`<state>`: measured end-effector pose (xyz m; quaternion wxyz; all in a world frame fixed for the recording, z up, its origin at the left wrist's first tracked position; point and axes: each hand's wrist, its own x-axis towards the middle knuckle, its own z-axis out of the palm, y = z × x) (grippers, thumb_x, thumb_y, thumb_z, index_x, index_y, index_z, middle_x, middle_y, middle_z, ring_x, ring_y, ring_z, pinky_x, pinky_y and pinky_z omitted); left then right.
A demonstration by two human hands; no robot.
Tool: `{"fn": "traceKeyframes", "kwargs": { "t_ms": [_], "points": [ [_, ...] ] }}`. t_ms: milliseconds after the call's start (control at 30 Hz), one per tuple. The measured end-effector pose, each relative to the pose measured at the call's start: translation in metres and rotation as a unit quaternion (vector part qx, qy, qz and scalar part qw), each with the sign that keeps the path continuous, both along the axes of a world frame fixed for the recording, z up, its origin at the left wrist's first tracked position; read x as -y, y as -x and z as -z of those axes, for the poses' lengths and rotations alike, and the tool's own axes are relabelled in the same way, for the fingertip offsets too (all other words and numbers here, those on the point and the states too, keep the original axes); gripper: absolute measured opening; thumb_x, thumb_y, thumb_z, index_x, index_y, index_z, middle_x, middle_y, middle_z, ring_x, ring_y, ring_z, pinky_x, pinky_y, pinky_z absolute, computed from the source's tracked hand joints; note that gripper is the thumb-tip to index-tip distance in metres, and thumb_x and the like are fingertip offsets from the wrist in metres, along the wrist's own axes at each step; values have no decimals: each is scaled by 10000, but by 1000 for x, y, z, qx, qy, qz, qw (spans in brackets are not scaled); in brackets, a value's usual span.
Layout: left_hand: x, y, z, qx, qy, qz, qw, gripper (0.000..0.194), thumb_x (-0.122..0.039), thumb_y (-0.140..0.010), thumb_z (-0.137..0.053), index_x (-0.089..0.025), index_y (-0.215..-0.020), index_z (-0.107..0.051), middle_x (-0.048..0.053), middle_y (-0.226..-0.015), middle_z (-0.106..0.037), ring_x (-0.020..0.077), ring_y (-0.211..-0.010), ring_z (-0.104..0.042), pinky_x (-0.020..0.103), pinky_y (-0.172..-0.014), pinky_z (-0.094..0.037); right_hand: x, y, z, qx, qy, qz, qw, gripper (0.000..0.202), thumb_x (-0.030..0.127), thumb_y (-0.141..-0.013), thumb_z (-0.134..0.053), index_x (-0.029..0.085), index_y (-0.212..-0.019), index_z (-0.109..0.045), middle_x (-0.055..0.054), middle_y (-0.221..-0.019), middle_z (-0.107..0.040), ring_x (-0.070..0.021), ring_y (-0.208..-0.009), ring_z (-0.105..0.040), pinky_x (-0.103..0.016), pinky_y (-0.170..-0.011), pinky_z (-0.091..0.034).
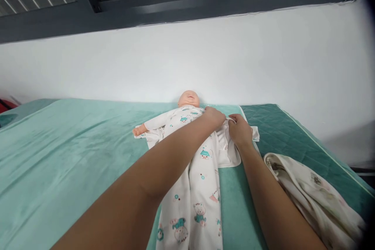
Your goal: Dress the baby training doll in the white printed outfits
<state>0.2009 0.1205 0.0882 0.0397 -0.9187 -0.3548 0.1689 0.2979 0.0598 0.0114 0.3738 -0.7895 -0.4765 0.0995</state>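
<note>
A baby doll (188, 99) lies on its back, head toward the wall. Printed white baby trousers (202, 179) reach up over its chest, and a long white sleeve covers the arm on the left of the view. Beneath its upper body a white baby shirt (230, 154) is spread open to both sides. My left hand (215, 118) reaches across the doll, its fingers closed on the shirt's edge beside the doll's shoulder. Just right of it, my right hand (240, 129) pinches the same cloth. The doll's other arm is hidden behind my hands.
A light green sheet (88, 136) covers the bed, with a darker quilted green cover (265, 125) at the right. A crumpled printed cloth (307, 191) lies by my right forearm. Behind stand a white wall (146, 62) and a dark window frame (175, 6) with metal bars.
</note>
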Motion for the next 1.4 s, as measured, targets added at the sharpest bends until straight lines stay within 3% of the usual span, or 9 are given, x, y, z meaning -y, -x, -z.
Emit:
{"fn": "traceKeyframes", "kwargs": {
  "t_ms": [267, 533, 700, 833, 967, 1133, 1233, 1333, 1400],
  "points": [
    [-5, 21, -24, -9, -48, 20, 999, 550, -99, -706, -699, -152, -1242, -592, 168, -1259, -649, 323, -1197, -561, 442, -939, -468, -2, -11, 9, -95, -76, 53, 991, 332, 239, -823, -448, 227, -1091, -644, -76, -1077, -722, -266, -1001, -627, -371, -863, -445],
    [-8, 55, -45, -17, -95, 27, 995, 599, -39, -668, -667, -137, -1245, -543, 159, -1205, -638, 305, -1097, -584, 385, -806, -508, 0, -14, 12, -99, -110, 42, 988, 270, 246, -795, -471, 242, -971, -676, -82, -966, -717, -269, -972, -627, -417, -906, -445],
    [-5, 61, -49, 4, -96, 21, 995, 572, -29, -687, -649, -133, -1237, -531, 162, -1191, -633, 297, -1070, -593, 391, -784, -522, -5, -18, 17, -207, -186, -8, 960, 310, 278, -697, -543, 201, -971, -665, -100, -990, -724, -263, -942, -661, -431, -878, -502],
    [-2, 49, -42, 39, -67, 2, 997, 432, -93, -817, -573, -143, -1244, -532, 164, -1235, -626, 289, -1117, -592, 409, -845, -515, 1, -25, 8, -316, -293, -91, 898, 582, 219, -617, -579, 207, -1198, -595, -117, -1292, -639, -272, -1162, -615, -440, -935, -506],
    [1, 28, -28, 61, -47, -15, 997, 382, -165, -904, -501, -141, -1285, -525, 167, -1275, -619, 290, -1181, -578, 442, -923, -492, 11, -18, -7, -126, -307, -77, 940, 625, 152, -642, -500, 244, -1252, -604, -91, -1337, -598, -280, -1259, -535, -509, -1041, -421],
    [25, 20, -26, 94, -29, -41, 994, 396, -241, -886, -567, -123, -1264, -560, 180, -1324, -586, 325, -1225, -553, 486, -955, -478, 13, -1, -14, 52, -318, -25, 946, 593, 127, -628, -450, 187, -1190, -628, -119, -1270, -631, -314, -1237, -537, -571, -1072, -366],
    [51, 57, -31, 235, -57, -6, 970, 308, -296, -936, -508, -138, -1181, -607, 144, -1239, -636, 290, -1164, -590, 462, -950, -492, 12, 8, -13, 74, -299, 3, 951, 545, 127, -659, -481, 167, -1181, -630, -134, -1258, -639, -326, -1240, -537, -597, -1107, -317],
    [69, 124, -24, 425, -101, -6, 900, 330, -323, -998, -411, -201, -1263, -565, 90, -1343, -613, 234, -1282, -534, 423, -1094, -425, 15, 29, -14, 25, -303, -81, 949, 441, 202, -796, -532, 188, -1229, -613, -125, -1327, -597, -284, -1288, -510, -525, -1120, -358],
    [73, 168, -8, 524, -92, -53, 845, 388, -381, -993, -443, -234, -1345, -514, 60, -1458, -536, 208, -1400, -428, 402, -1190, -339, 19, 50, -16, -59, -281, -156, 945, 412, 313, -877, -566, 245, -1283, -591, -83, -1411, -548, -250, -1343, -472, -489, -1151, -349]
  ]
}}
